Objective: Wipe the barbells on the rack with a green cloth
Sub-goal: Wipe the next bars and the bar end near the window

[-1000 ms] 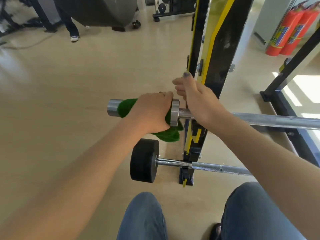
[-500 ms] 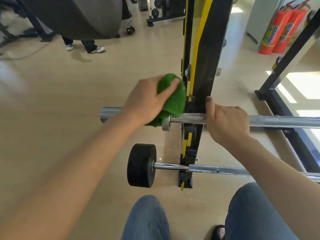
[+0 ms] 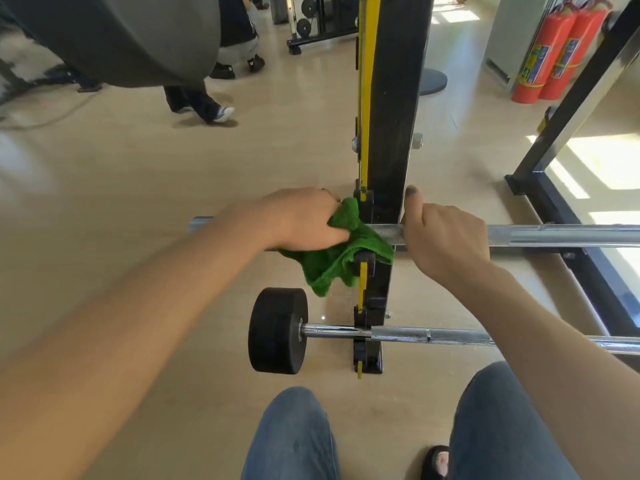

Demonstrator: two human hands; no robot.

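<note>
A chrome barbell (image 3: 554, 235) lies across the black and yellow rack upright (image 3: 391, 126) at mid height. My left hand (image 3: 301, 220) grips the green cloth (image 3: 336, 261) around the bar just left of the upright, and the cloth's loose end hangs below the bar. My right hand (image 3: 446, 240) grips the bar's knurled part just right of the upright, thumb pointing up. A second barbell (image 3: 433, 336) with a black end weight (image 3: 277, 330) rests lower on the rack.
A large dark weight plate (image 3: 121, 36) fills the top left. A person's legs and shoes (image 3: 207, 105) stand on the beige floor behind. Two red fire extinguishers (image 3: 550, 53) stand at the top right, and a black frame (image 3: 571, 109) runs along the right.
My left hand has brought the cloth from above the bar's collar down onto the bar beside the upright. My right hand stays gripping the bar. The view has tilted upward slightly.
</note>
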